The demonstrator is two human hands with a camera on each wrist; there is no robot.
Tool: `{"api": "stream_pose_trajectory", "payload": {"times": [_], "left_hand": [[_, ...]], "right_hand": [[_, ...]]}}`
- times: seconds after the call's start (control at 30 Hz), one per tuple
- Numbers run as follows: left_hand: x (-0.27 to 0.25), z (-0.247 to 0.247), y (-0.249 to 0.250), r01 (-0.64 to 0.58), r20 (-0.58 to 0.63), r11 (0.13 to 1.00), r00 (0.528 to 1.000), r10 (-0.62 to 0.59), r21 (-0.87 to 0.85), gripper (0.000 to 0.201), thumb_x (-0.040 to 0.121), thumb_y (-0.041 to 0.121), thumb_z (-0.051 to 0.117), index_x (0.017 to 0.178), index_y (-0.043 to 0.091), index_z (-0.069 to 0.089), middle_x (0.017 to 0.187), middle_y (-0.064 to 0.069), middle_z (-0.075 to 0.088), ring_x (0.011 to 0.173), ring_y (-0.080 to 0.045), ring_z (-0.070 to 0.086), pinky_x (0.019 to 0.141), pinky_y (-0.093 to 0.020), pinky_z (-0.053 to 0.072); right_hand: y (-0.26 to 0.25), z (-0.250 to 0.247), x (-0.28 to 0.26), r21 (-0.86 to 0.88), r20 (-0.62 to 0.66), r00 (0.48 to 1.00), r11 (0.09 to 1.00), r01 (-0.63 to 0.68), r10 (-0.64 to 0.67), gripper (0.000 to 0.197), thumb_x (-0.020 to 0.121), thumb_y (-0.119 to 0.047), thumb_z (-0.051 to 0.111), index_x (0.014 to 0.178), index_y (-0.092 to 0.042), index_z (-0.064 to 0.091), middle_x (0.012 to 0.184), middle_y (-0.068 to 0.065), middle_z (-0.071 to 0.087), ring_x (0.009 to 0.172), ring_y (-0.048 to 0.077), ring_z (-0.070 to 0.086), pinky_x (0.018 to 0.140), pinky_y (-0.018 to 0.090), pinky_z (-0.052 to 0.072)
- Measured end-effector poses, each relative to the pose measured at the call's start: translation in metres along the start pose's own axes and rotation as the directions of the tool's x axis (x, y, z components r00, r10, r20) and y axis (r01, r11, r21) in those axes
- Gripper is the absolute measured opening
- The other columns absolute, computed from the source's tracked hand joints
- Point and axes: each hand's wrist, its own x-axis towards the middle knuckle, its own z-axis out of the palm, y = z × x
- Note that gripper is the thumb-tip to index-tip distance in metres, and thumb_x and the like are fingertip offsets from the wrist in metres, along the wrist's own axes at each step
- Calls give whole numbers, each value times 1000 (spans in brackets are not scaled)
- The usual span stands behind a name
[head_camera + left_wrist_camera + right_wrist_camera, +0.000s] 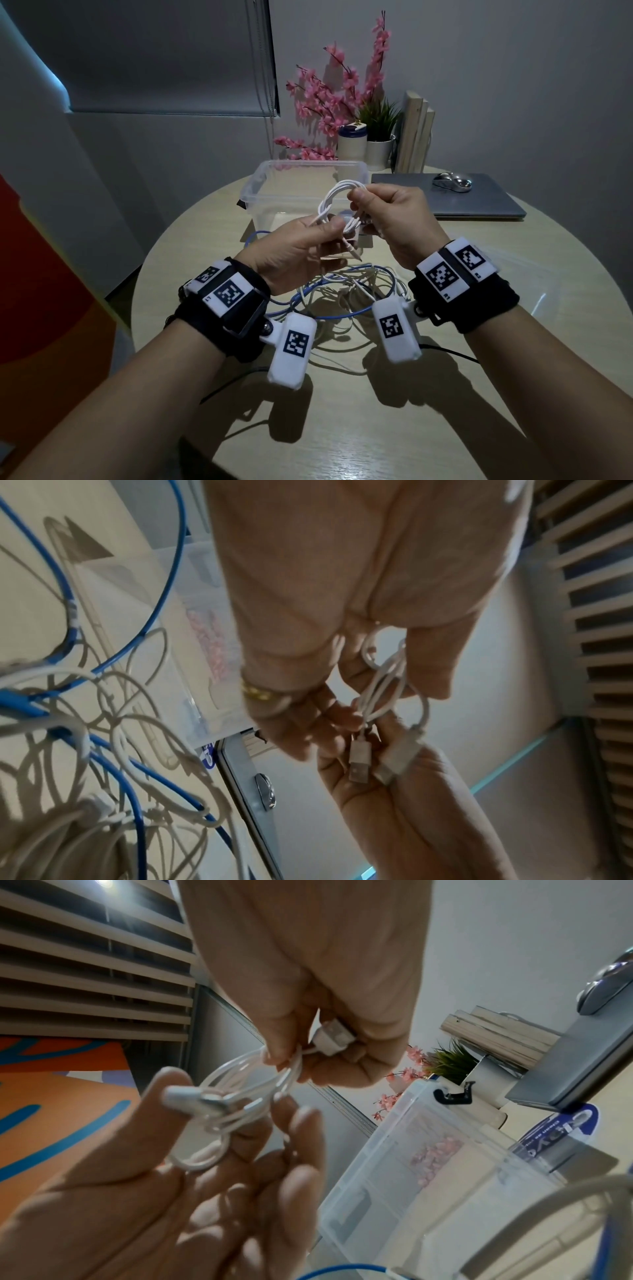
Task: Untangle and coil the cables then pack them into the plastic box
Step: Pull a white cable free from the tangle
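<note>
A white USB cable (337, 202), wound into a small coil, is held in the air between both hands, just in front of the clear plastic box (254, 192). My left hand (329, 233) grips the coil's lower side, thumb on top. My right hand (359, 205) pinches the upper strands, and in the right wrist view its fingers hold the USB plug (332, 1037). A second connector (192, 1099) lies on the left hand's fingers. Below the hands, a tangle of white cables (342, 291) and a blue cable (329, 317) lies on the round table (479, 377).
A closed grey laptop (479, 205) with a silver mouse (452, 181) on it lies right of the box. Pink flowers (329, 96), a cup (352, 142), a potted plant (378, 137) and books (414, 133) stand at the back. A grey wall is close on the left.
</note>
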Motion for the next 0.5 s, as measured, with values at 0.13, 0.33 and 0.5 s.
{"api": "stream_pose_trajectory", "payload": {"times": [0.13, 0.33, 0.5], "left_hand": [[7, -3, -2, -43, -93, 997, 995, 37, -58, 9, 90, 2, 56, 88, 10, 54, 74, -7, 65, 77, -20, 66, 72, -29, 58], [10, -9, -6, 37, -218, 999, 976, -32, 17, 5, 86, 2, 62, 87, 6, 59, 78, -8, 67, 69, -15, 68, 60, -24, 56], [9, 1, -11, 76, -164, 979, 986, -44, 192, 5, 84, 6, 66, 81, 7, 62, 73, -4, 67, 66, -13, 63, 58, -18, 51]], "right_hand": [[0, -1, -1, -2, -21, 1000, 1000, 2, -2, 10, 89, -13, 63, 80, -11, 69, 70, 6, 61, 61, 15, 52, 52, 23, 43], [-4, -1, 0, 92, -47, 998, 995, -28, 33, 8, 88, -6, 62, 82, -4, 67, 70, 14, 57, 61, 21, 55, 52, 21, 52], [-4, 10, -4, 148, -47, 998, 989, -24, 31, 13, 89, -5, 62, 77, -1, 66, 68, 13, 54, 51, 16, 54, 50, 21, 52]]}}
